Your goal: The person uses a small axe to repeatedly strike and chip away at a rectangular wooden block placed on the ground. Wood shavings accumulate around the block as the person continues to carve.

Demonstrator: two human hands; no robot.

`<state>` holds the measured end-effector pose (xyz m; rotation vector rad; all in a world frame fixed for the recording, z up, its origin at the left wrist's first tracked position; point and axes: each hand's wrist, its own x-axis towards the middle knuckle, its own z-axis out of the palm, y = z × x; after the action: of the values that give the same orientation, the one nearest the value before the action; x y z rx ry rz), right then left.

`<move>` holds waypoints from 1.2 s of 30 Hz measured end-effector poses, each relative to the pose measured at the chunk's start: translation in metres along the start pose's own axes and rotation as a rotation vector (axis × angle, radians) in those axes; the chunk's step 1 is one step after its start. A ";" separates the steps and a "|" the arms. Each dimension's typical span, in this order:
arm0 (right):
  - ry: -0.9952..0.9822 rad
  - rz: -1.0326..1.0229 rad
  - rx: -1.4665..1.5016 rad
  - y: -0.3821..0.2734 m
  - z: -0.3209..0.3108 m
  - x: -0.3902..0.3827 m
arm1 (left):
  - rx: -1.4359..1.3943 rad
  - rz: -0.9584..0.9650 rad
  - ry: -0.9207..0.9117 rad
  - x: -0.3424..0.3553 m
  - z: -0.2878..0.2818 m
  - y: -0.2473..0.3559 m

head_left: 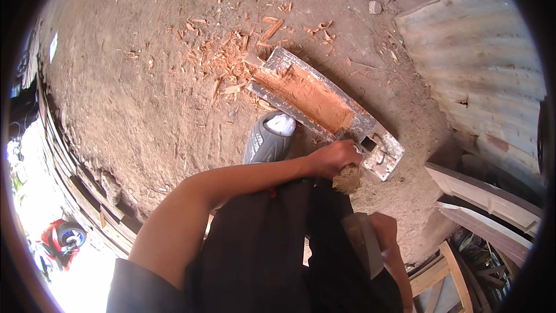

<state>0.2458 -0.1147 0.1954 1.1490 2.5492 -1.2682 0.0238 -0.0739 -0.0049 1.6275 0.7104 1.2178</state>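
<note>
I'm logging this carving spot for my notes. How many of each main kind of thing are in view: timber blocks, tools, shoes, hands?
Hollowed timber block: 1
Wooden-handled tool, in the left hand, touching the block's near end: 1
Flat blade-like tool at the right hand: 1
Grey shoe: 1
Hands: 2
Total: 6
Wood chips: too many to count.

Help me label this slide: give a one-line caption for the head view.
Left hand grips a frayed tool handle at a hollowed timber beam; wood chips litter the dirt floor.
</note>
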 end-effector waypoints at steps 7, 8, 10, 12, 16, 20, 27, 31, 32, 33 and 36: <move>-0.142 0.489 -0.181 -0.007 0.000 0.005 | 0.038 0.003 -0.005 -0.001 0.000 -0.006; -0.118 0.505 -0.179 -0.010 -0.002 0.005 | 0.050 0.015 -0.009 -0.002 0.000 -0.007; -0.062 0.536 -0.170 -0.020 -0.006 0.007 | 0.055 0.031 -0.018 -0.002 -0.001 -0.005; 0.107 0.376 -0.093 -0.028 -0.007 0.014 | 0.043 0.036 -0.030 -0.004 -0.001 0.004; 0.135 0.408 0.037 -0.032 -0.007 0.012 | -0.024 0.015 -0.003 0.003 0.002 0.011; 0.013 0.542 0.147 -0.033 -0.010 0.014 | 0.038 0.007 -0.088 -0.005 0.007 0.004; -0.234 0.376 -0.129 0.000 -0.009 0.015 | 0.030 0.025 -0.028 -0.004 0.011 0.007; -0.343 0.520 -0.101 -0.013 -0.016 0.017 | 0.027 0.025 -0.091 -0.005 0.004 0.004; -0.398 0.532 -0.110 -0.019 -0.020 0.018 | -0.005 0.011 -0.052 0.000 0.002 0.009; -0.453 0.544 -0.119 -0.024 -0.023 0.019 | -0.037 -0.003 -0.014 0.003 0.001 0.012; -0.443 0.474 -0.094 -0.027 -0.024 0.016 | -0.060 -0.017 0.016 0.005 0.002 0.012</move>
<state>0.2225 -0.0986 0.2234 1.1941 1.8586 -1.1141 0.0267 -0.0751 0.0079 1.5606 0.6901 1.2300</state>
